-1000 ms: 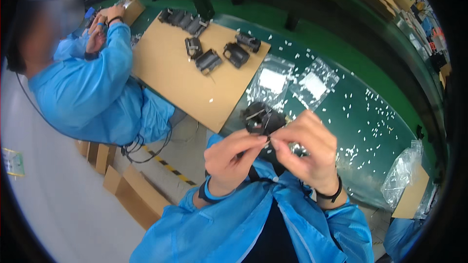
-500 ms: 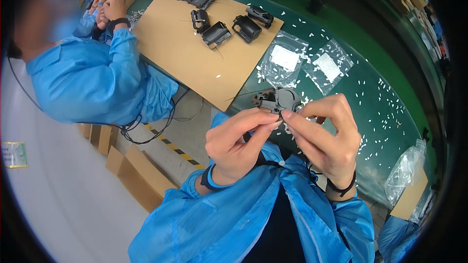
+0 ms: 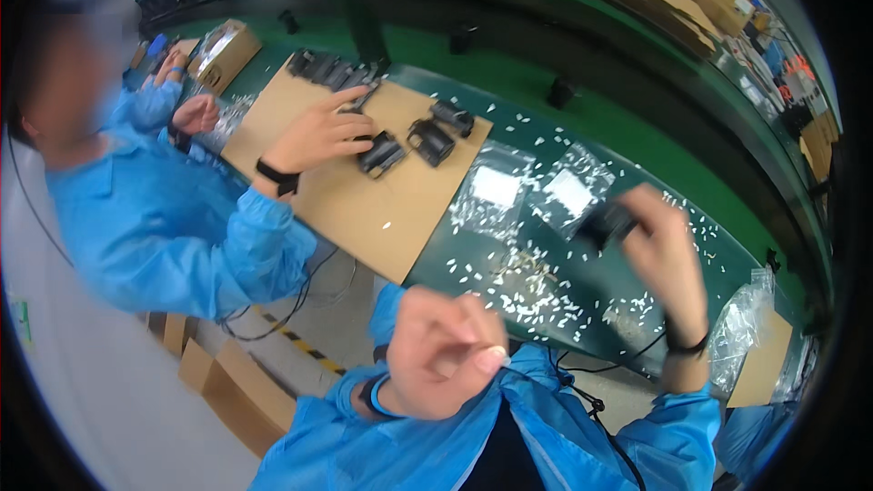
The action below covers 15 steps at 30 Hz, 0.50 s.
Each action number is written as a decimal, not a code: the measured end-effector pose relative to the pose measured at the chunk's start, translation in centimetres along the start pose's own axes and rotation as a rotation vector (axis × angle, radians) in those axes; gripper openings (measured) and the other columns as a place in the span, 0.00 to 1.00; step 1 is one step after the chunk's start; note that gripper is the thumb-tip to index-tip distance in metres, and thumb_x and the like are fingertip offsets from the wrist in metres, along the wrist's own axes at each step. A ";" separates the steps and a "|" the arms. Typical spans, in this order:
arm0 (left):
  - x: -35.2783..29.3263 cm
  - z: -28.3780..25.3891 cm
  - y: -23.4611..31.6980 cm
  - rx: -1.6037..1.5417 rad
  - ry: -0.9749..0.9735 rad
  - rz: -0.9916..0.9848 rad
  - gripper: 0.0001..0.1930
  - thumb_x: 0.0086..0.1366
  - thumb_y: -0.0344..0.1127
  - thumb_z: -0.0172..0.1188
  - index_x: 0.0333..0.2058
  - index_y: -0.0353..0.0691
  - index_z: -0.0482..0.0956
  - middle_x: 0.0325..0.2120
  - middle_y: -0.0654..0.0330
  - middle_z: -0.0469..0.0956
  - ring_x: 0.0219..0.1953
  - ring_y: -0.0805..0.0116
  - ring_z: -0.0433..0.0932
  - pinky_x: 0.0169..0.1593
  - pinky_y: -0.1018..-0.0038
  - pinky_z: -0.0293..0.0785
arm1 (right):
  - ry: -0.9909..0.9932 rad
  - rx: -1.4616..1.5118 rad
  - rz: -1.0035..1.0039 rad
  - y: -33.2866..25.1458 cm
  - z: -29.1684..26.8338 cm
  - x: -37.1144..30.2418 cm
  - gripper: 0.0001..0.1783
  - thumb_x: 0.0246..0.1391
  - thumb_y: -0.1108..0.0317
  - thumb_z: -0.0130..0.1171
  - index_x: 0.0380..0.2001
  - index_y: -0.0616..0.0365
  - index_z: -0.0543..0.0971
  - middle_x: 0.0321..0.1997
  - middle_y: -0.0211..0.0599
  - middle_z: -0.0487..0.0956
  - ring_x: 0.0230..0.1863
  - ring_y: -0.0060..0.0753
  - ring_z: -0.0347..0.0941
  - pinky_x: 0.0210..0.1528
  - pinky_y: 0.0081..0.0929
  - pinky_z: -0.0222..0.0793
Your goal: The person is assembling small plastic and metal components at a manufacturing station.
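Observation:
Blurred by motion, my right hand [image 3: 668, 250] grips a black plastic housing [image 3: 602, 225] above the right part of the green table, close to a clear plastic bag [image 3: 571, 189] with a white label. My left hand [image 3: 444, 355] is closed in front of my chest, with its fingers curled in toward the thumb. A whitish spot shows at the thumb tip; whether it is a small piece or the nail is unclear. Many small white pieces [image 3: 555, 309] lie scattered on the table beyond the left hand.
At the left a co-worker in blue reaches a hand [image 3: 318, 135] over black housings [image 3: 430, 143] on a brown board [image 3: 364, 227]. Another labelled bag [image 3: 496, 184] lies beside the board. A crumpled clear bag [image 3: 741, 318] rests at the far right. Open cartons [image 3: 238, 382] stand on the floor.
My hands have parted: the right carried the housing away rightward, while the left stayed near my chest and curled. The co-worker's hand has reached across to the black housings. The view has shifted.

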<state>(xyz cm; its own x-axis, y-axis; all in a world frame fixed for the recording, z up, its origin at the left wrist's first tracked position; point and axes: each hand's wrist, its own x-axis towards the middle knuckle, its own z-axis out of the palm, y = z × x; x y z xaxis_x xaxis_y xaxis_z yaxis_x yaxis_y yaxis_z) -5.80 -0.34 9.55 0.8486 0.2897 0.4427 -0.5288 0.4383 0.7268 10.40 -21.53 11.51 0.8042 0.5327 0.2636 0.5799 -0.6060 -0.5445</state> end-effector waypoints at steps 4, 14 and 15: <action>2.0 2.4 2.0 -0.488 -0.458 -0.035 0.03 0.66 0.29 0.54 0.35 0.36 0.73 0.38 0.48 0.73 0.30 0.60 0.73 0.33 0.66 0.69 | 0.222 -0.091 0.232 16.9 -3.7 6.1 0.20 0.54 0.74 0.52 0.50 0.71 0.77 0.32 0.50 0.82 0.24 0.32 0.79 0.30 0.32 0.74; -1.2 10.2 0.2 -1.218 -0.440 0.138 0.11 0.74 0.27 0.43 0.44 0.27 0.74 0.40 0.47 0.75 0.42 0.57 0.75 0.45 0.68 0.73 | 0.270 -0.339 0.661 39.7 -2.5 6.9 0.23 0.57 0.58 0.56 0.50 0.65 0.77 0.37 0.51 0.84 0.41 0.52 0.82 0.48 0.43 0.75; -1.5 10.0 0.6 -1.304 -0.446 0.026 0.10 0.74 0.27 0.44 0.43 0.28 0.74 0.40 0.47 0.75 0.42 0.58 0.74 0.46 0.69 0.71 | 0.263 -0.384 0.666 39.3 -3.4 6.3 0.25 0.56 0.58 0.57 0.51 0.66 0.75 0.40 0.53 0.83 0.45 0.55 0.81 0.50 0.44 0.74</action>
<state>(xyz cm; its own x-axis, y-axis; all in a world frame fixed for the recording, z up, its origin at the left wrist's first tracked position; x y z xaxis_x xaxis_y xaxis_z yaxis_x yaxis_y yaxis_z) -7.20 -8.97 14.60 0.6407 0.1235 0.7578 0.0330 0.9816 -0.1879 38.70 -43.94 -5.54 0.9730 -0.1386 0.1846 -0.0656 -0.9327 -0.3548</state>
